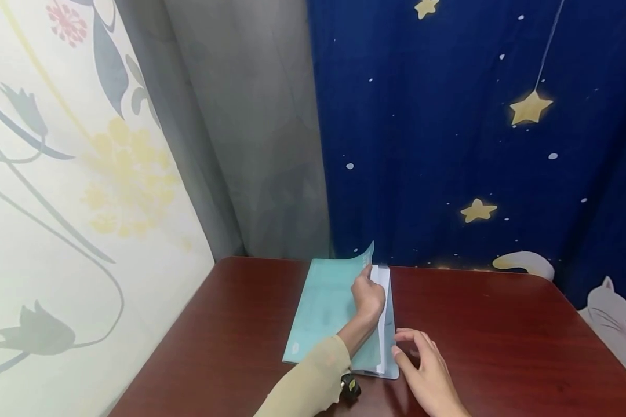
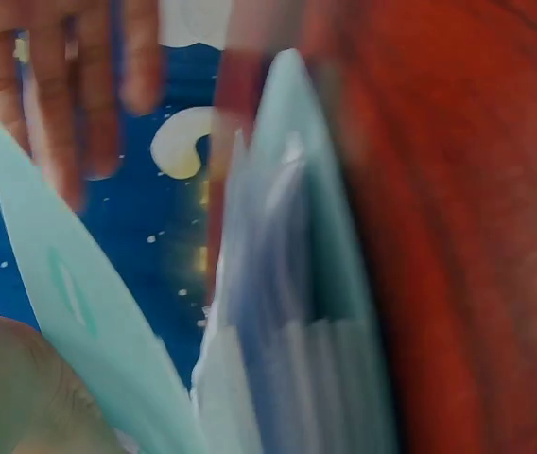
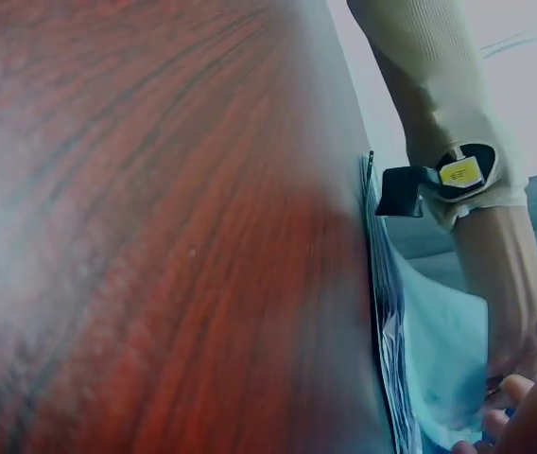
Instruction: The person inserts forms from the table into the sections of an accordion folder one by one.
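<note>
A turquoise folder [image 1: 318, 307] lies on the table with white sheets [image 1: 382, 278] showing along its right side. My left hand [image 1: 369, 294] grips the right edge of its front cover near the far corner, and that corner bends upward. In the left wrist view the lifted cover [image 2: 89, 284] stands apart from the stacked pages and sleeves [image 2: 278, 284]. Just beyond the folder's right edge, my right hand [image 1: 426, 368] is held with its fingers loosely bent and nothing in them. Part of the left fingers is hidden behind the cover.
The dark red wooden table [image 1: 501, 330] extends to both sides of the folder. A floral white wall [image 1: 73, 231] stands at the left; a grey curtain [image 1: 255, 145] and a blue starry curtain [image 1: 422, 127] hang at the back. A black wrist device [image 1: 350, 387] sits on the left sleeve.
</note>
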### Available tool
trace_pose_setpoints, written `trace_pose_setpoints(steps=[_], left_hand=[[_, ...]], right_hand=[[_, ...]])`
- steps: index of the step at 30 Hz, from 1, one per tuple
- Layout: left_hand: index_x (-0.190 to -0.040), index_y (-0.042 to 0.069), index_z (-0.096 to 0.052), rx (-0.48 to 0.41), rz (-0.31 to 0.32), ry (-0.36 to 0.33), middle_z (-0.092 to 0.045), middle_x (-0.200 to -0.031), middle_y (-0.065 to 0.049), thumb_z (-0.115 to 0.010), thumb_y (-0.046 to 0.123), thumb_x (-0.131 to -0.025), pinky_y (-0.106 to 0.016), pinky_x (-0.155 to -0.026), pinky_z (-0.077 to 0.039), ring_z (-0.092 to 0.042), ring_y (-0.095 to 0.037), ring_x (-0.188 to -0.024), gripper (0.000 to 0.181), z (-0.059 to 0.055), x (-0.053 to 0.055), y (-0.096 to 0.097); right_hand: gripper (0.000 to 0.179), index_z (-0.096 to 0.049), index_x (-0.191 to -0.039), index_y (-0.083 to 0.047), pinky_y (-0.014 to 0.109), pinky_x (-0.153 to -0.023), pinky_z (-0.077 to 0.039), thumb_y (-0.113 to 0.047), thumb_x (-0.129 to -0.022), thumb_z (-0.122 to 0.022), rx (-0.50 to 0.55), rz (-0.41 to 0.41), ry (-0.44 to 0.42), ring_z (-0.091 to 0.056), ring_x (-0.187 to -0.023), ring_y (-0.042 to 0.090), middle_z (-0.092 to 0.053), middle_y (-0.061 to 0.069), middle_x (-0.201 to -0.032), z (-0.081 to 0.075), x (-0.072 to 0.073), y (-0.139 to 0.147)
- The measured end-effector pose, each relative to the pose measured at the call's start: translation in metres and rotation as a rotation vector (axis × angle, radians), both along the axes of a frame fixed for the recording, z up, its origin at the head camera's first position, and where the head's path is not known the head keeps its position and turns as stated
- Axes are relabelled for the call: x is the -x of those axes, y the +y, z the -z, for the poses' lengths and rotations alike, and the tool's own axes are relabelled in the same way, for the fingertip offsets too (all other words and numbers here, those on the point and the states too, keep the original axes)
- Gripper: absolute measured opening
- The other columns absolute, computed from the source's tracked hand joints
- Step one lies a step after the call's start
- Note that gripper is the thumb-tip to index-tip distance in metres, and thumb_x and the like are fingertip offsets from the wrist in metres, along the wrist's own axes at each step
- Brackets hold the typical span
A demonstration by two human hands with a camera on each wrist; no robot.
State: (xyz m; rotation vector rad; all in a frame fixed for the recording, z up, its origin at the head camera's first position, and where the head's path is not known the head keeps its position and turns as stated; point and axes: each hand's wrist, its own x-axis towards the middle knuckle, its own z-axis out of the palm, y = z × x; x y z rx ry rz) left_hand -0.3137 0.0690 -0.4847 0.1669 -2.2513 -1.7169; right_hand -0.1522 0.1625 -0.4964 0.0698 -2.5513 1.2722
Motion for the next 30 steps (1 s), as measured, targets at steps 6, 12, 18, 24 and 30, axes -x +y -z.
trace_pose_setpoints(steps=[6, 12, 18, 24, 30], left_hand=[[-0.137, 0.000, -0.069, 0.078, -0.079, 0.012, -0.071, -0.138, -0.019, -0.054, -0.013, -0.093, -0.050, -0.114, -0.049, -0.066, -0.031, -0.132, 0.048, 0.019, -0.003, 0.012], [-0.133, 0.000, -0.071, 0.126, -0.139, 0.023, -0.072, -0.134, -0.024, -0.063, -0.016, -0.083, -0.061, -0.123, -0.035, -0.055, -0.048, -0.141, 0.053, 0.030, -0.003, 0.030], [-0.128, 0.001, -0.073, 0.159, -0.181, 0.014, -0.072, -0.134, -0.022, -0.066, -0.016, -0.081, -0.062, -0.123, -0.034, -0.050, -0.052, -0.144, 0.050, 0.033, -0.001, 0.038], [-0.117, 0.004, -0.077, 0.346, -0.214, 0.089, -0.075, -0.125, -0.021, -0.075, -0.009, -0.075, -0.060, -0.119, -0.039, -0.058, -0.050, -0.135, 0.044, 0.043, 0.002, 0.042], [-0.106, 0.016, -0.082, 0.594, -0.212, 0.081, -0.078, -0.124, -0.015, -0.083, 0.001, -0.073, -0.057, -0.120, -0.039, -0.064, -0.041, -0.133, 0.036, 0.057, 0.002, 0.042]], right_hand=[[0.013, -0.072, -0.112, -0.026, 0.020, -0.097, -0.042, -0.019, -0.100, -0.072, 0.024, 0.016, 0.092, -0.053, -0.120, 0.004, -0.070, -0.005, -0.132, -0.003, -0.002, -0.002], [0.011, -0.071, -0.112, -0.019, 0.017, -0.096, -0.035, -0.016, -0.101, -0.070, -0.013, 0.007, 0.177, -0.045, -0.121, 0.001, -0.068, -0.004, -0.133, -0.006, -0.001, -0.002], [0.011, -0.071, -0.114, -0.019, 0.025, -0.098, -0.038, -0.018, -0.104, -0.068, -0.011, -0.009, 0.132, -0.048, -0.125, 0.012, -0.067, -0.003, -0.136, -0.009, 0.000, -0.001], [0.012, -0.069, -0.117, -0.021, 0.042, -0.099, -0.042, -0.023, -0.106, -0.064, 0.005, -0.022, 0.064, -0.050, -0.131, 0.024, -0.065, -0.002, -0.140, -0.012, 0.000, -0.001], [0.012, -0.069, -0.116, -0.019, 0.052, -0.099, -0.043, -0.022, -0.105, -0.066, -0.025, -0.034, 0.062, -0.048, -0.131, 0.028, -0.064, 0.002, -0.141, -0.009, -0.003, -0.003]])
